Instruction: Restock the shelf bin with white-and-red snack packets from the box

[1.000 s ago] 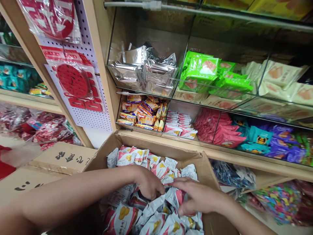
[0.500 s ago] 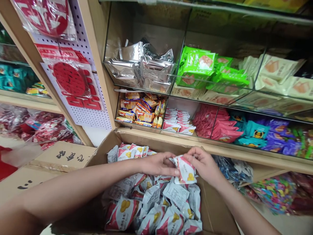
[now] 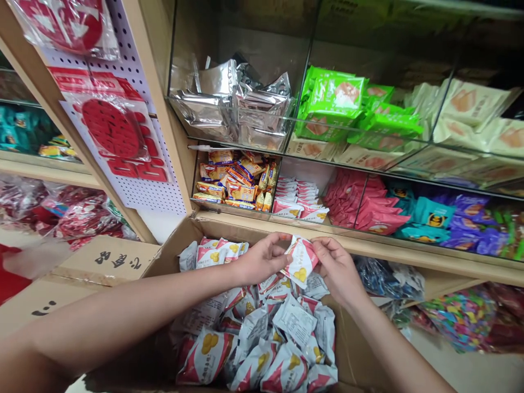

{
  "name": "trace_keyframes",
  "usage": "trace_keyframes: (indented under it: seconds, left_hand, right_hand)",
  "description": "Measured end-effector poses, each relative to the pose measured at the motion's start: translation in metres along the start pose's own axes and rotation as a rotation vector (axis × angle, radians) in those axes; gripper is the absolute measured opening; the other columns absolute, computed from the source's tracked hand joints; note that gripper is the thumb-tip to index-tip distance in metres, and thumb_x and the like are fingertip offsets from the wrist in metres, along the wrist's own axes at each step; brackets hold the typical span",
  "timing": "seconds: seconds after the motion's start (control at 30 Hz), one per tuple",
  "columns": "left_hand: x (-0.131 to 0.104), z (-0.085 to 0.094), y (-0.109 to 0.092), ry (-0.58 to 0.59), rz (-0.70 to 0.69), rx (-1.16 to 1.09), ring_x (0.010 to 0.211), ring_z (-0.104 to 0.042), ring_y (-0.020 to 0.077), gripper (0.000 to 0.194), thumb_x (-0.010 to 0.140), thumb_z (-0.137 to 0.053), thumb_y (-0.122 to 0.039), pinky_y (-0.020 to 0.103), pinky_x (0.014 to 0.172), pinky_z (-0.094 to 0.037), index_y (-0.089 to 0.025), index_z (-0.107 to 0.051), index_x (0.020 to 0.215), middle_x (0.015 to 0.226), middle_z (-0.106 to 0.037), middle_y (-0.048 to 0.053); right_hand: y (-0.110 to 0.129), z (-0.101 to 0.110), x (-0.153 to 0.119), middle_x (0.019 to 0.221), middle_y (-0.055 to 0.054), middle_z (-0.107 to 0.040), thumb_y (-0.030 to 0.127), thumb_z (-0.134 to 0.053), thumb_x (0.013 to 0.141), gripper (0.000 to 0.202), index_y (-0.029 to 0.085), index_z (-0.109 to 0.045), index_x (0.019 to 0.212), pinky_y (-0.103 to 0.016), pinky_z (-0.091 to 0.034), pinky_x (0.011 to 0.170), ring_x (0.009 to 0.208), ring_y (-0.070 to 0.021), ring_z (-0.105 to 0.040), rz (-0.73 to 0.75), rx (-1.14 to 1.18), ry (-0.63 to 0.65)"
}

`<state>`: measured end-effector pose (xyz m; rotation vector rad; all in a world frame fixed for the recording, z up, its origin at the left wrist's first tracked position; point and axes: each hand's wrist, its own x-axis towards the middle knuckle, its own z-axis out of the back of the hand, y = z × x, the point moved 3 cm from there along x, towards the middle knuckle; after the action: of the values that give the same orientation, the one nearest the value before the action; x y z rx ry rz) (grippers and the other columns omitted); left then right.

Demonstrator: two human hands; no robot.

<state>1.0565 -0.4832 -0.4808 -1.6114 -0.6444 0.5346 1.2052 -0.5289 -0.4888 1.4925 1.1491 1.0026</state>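
A white and pink snack packet point(image 3: 301, 262) with a yellow picture is held between my two hands, above an open cardboard box point(image 3: 352, 341). My left hand point(image 3: 266, 259) pinches its left edge, and my right hand point(image 3: 333, 265) grips its upper right side. Inside the box lie several similar packets point(image 3: 207, 355), heaped loosely at different angles. Just behind the box, a low shelf compartment holds stacked packets point(image 3: 301, 202) of the same white and pink look.
Glass-fronted shelves hold orange packets point(image 3: 241, 183), silver packets point(image 3: 216, 114), green packets point(image 3: 331, 103), pink packets point(image 3: 368, 202) and teal packets point(image 3: 434, 213). Red decorations point(image 3: 110, 128) hang at left. A box flap point(image 3: 106, 259) sticks out left. Bagged colourful items point(image 3: 458, 316) lie at lower right.
Both hands have lifted the packet slightly up and to the left, and it is now tilted. The view has shifted a little.
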Motion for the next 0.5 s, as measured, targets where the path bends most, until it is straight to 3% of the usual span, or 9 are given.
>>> trace_keyframes:
  seconds: [0.1,0.17,0.33,0.5]
  left_hand:
    - [0.000,0.002,0.002,-0.054,-0.050,0.008,0.056,-0.048,0.0053,0.054,0.071,-0.060,-0.033,0.019,0.054,-0.037,-0.016,-0.030,0.112,0.065,-0.052,-0.005]
    - [-0.001,0.003,0.000,-0.083,-0.076,0.051,0.061,-0.050,0.0060,0.056,0.071,-0.061,-0.028,0.020,0.059,-0.039,-0.017,-0.029,0.115,0.068,-0.051,-0.005]
    - [-0.002,0.004,-0.004,-0.135,-0.028,0.039,0.061,-0.055,0.0087,0.059,0.068,-0.062,-0.031,0.024,0.056,-0.046,-0.021,-0.027,0.115,0.080,-0.049,-0.002]
    - [0.000,0.011,0.000,-0.091,-0.008,0.182,0.059,-0.054,0.0063,0.037,0.073,-0.056,-0.030,0.023,0.058,-0.045,-0.017,-0.039,0.104,0.084,-0.051,0.000]
  right_hand:
    - [-0.004,-0.009,-0.007,0.093,-0.004,-0.061,0.035,-0.065,0.067,0.038,0.021,-0.049,0.099,-0.029,-0.051,0.062,0.078,-0.0162,-0.059,-0.077,-0.017,0.186]
    - [-0.008,-0.013,-0.011,0.098,-0.005,-0.061,0.035,-0.064,0.069,0.036,0.021,-0.050,0.099,-0.030,-0.052,0.063,0.084,-0.0175,-0.058,-0.087,-0.081,0.232]
    - [-0.004,-0.009,-0.009,0.089,-0.005,-0.064,0.038,-0.061,0.071,0.029,0.019,-0.053,0.091,-0.029,-0.051,0.061,0.077,-0.0177,-0.059,0.032,-0.218,0.196]
    - [0.046,0.022,0.018,0.092,-0.008,-0.063,0.040,-0.054,0.075,0.035,0.019,-0.048,0.102,-0.031,-0.048,0.066,0.082,-0.0206,-0.059,0.314,-0.630,0.008]
